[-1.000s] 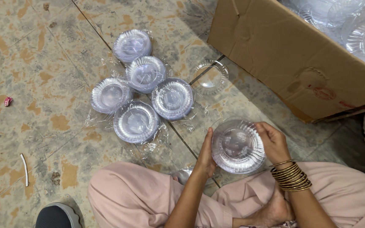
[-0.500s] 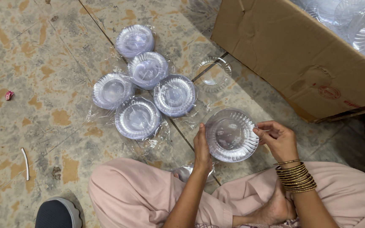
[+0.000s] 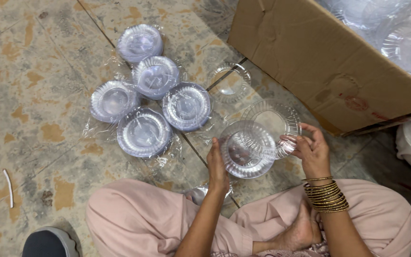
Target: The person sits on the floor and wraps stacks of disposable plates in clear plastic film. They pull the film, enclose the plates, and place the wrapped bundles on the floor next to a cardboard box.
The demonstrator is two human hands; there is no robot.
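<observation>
five wrapped stacks [image 3: 143, 132] of clear plates lay on the floor [image 3: 34, 95] at left, each in thin film, faces up. the left hand [image 3: 217, 169] gripped the near edge of a plate stack [image 3: 246, 152], held over the floor just ahead of the knees, face tilted up toward the camera; being round, it showed no long axis. it was clear, with a ribbed, scalloped rim. the right hand [image 3: 312, 152] pinched one plate [image 3: 274, 121] by its rim, overlapping the stack's far right. how many plates the stack held was unclear. one loose plate [image 3: 229, 82] lay beyond. a box [image 3: 329, 62] at right, cut off by the frame, held more.
</observation>
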